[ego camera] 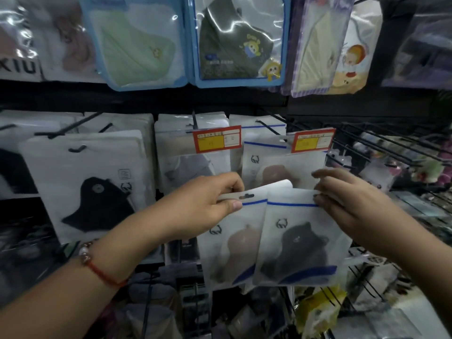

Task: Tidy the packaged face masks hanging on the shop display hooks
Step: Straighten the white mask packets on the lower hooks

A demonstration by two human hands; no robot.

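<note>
My left hand (208, 204) pinches the top edge of a white packet with a brown mask (234, 248), close to its hang hole. My right hand (342, 199) pinches the top right of a second white packet with a black mask (303, 250), which overlaps the first on the right. Both packets hang free in front of the display, off the hooks. Behind them a packet with a brown mask (274, 167) hangs on a hook (270, 129) beside a red and yellow price tag (313, 141). A grey mask packet (193, 167) hangs to its left under another price tag (216, 140).
A large packet with a black mask (90, 189) hangs at the left. Blue-framed packets (234, 42) and a purple one (318, 45) hang on the row above. Bare black wire hooks (381, 143) jut out at the right. A yellow packet (318, 311) lies below.
</note>
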